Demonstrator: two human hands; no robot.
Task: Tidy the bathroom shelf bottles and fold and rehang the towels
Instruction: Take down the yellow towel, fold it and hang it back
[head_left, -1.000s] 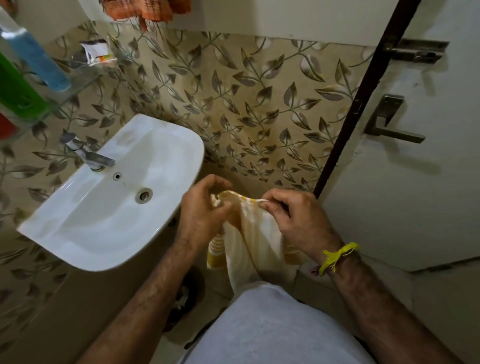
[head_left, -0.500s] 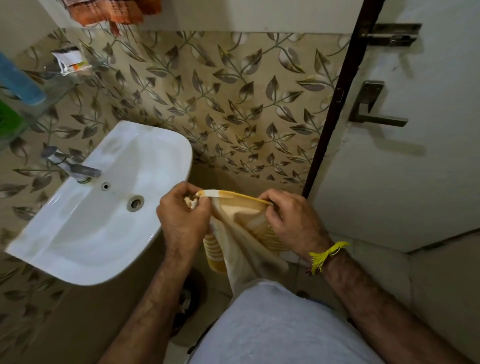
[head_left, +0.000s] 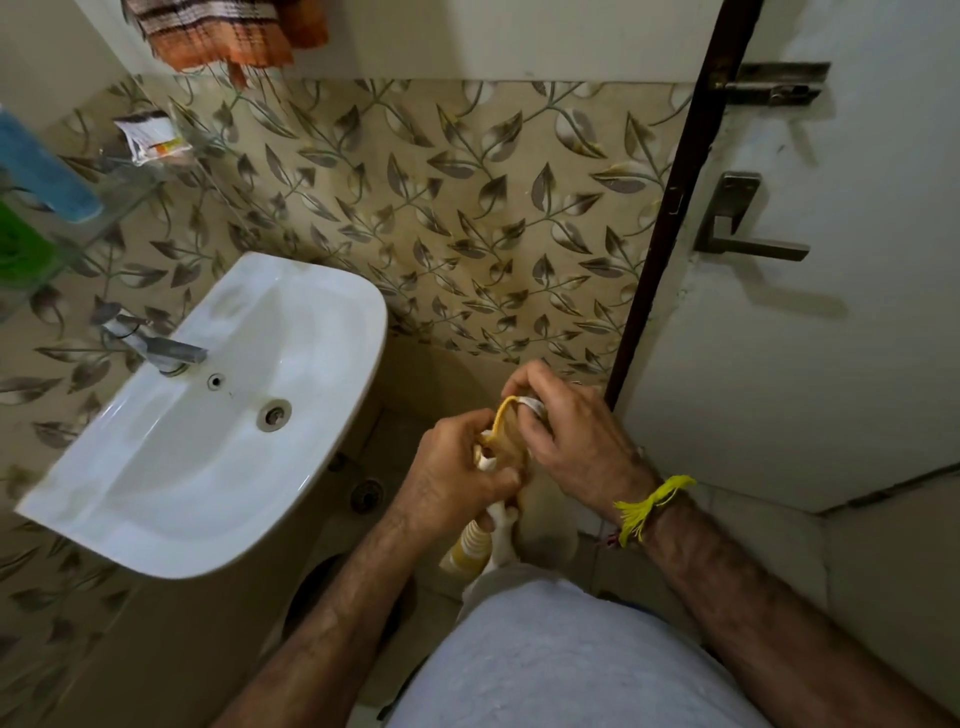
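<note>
A yellow and white striped towel (head_left: 545, 525) hangs bunched between my hands, right of the sink. My left hand (head_left: 452, 478) grips its top edge from the left, and my right hand (head_left: 571, 441) pinches the same edge close beside it. The towel's lower part drops toward my shirt and is partly hidden. An orange checked towel (head_left: 223, 36) hangs high on the wall at the top left. On the glass shelf (head_left: 119, 208) at the far left stand a blue bottle (head_left: 41, 171) and a green bottle (head_left: 21, 249), with a small white tube (head_left: 148, 137) beyond them.
A white sink (head_left: 171, 499) with a metal tap (head_left: 161, 348) juts out from the leaf-patterned wall at the left. A white door (head_left: 831, 364) with a handle (head_left: 737, 234) and a bolt (head_left: 774, 83) stands close on the right. A floor drain (head_left: 366, 496) lies below.
My hands have come close together, folding the towel's top edge that was stretched between them. The towel now hangs narrower and more bunched. The view has shifted right and down.
</note>
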